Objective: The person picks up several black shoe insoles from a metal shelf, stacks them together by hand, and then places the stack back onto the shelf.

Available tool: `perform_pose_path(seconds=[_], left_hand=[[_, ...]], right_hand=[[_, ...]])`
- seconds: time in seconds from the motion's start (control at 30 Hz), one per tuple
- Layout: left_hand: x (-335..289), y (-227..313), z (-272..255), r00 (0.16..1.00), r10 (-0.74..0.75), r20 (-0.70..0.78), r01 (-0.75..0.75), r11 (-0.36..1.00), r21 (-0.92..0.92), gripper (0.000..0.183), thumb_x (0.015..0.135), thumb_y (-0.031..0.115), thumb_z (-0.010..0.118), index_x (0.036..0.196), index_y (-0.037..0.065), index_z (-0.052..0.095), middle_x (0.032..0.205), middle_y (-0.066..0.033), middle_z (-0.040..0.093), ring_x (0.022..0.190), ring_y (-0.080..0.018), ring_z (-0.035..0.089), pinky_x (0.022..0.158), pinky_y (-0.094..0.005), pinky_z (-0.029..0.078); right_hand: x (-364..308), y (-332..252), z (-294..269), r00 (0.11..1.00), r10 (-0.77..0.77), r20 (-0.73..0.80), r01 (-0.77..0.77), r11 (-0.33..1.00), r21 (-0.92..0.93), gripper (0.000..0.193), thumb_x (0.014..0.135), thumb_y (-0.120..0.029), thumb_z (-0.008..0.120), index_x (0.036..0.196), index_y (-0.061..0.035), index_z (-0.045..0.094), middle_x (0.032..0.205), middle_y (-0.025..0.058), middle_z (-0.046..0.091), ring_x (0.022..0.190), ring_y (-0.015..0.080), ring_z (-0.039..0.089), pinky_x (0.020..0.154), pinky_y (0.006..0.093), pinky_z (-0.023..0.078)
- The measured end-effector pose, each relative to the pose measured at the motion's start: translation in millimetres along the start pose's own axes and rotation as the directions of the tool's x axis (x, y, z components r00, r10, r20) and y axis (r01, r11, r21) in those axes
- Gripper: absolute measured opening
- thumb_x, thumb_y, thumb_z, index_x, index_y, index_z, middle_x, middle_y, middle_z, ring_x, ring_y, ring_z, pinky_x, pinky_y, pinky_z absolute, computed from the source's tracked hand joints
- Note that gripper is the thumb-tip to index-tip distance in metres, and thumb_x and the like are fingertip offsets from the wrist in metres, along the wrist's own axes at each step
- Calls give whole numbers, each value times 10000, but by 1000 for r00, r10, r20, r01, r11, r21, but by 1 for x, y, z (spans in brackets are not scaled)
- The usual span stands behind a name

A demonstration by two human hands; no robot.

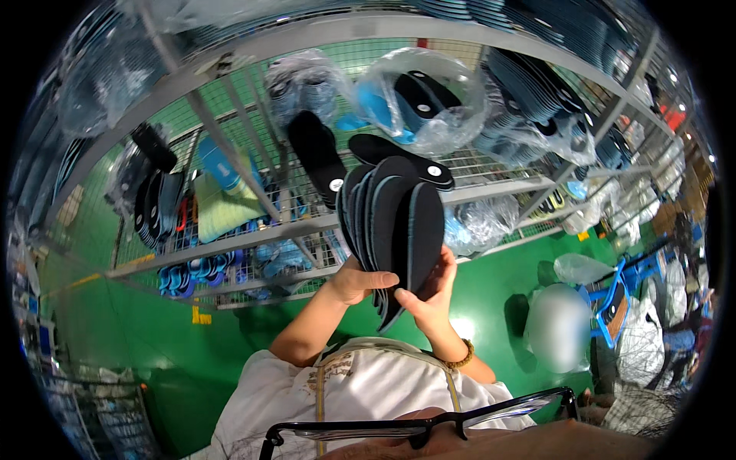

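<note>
A stack of black shoe insoles [395, 215] with blue-grey edges stands upright between my two hands, in front of the wire shelf. My left hand [362, 280] grips the stack's lower left side, thumb laid across the front. On the lower right, my right hand [431, 295] is closed round the insoles too, its thumb pressing the nearest one. That front insole leans a little apart from the others at the top. Behind the stack, a black insole with a white round label [316, 149] lies on the shelf, and another dark pair [402, 159] lies beside it.
Grey metal racks [429, 198] with wire mesh shelves span the front. Clear plastic bags of insoles [422, 96] and further stacks [529, 88] fill the shelf. A folded yellow cloth [222, 207] is at left. A blue-framed chair or cart [613, 303] stands right on the green floor [491, 307].
</note>
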State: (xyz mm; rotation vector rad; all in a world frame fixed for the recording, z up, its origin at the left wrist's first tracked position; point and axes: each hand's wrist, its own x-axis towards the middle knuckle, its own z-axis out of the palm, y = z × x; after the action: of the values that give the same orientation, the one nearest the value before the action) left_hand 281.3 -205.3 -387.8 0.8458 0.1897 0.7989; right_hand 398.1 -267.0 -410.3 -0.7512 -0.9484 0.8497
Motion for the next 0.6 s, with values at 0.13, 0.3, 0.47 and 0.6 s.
perform_pose_path(seconds=[0.13,0.3,0.47,0.6], left_hand=[[-7,2,-7,989,97,-111,-102,994,-36,503,628,-32,572,1109,1,428,1057,-98,502,988,-201,478,867,-304,362],[-18,12,-12,981,153,-120,-157,987,-31,530,627,1,560,1132,-17,401,1089,-109,481,1005,-207,466,884,-320,343],[-32,4,-39,964,256,-68,-257,966,-3,518,715,158,588,1159,0,374,1127,-114,456,1036,-211,445,892,-327,337],[-44,15,-40,966,242,-94,-256,945,-202,500,831,371,398,1178,15,353,1164,-111,429,1072,-219,417,912,-344,326]], right_hand=[[5,2,7,999,13,-40,-14,999,-34,798,571,-110,694,1181,-24,187,1110,112,365,1034,193,377,896,306,296],[12,6,0,990,137,20,-138,990,32,608,635,-64,673,1114,-26,301,1035,90,461,954,173,457,850,290,353],[17,5,11,945,299,129,-305,952,30,381,683,-8,627,1012,-15,434,992,74,515,908,140,487,810,277,386],[10,16,26,959,272,78,-274,962,18,308,702,23,599,972,-10,455,931,75,545,843,130,518,763,249,413]])
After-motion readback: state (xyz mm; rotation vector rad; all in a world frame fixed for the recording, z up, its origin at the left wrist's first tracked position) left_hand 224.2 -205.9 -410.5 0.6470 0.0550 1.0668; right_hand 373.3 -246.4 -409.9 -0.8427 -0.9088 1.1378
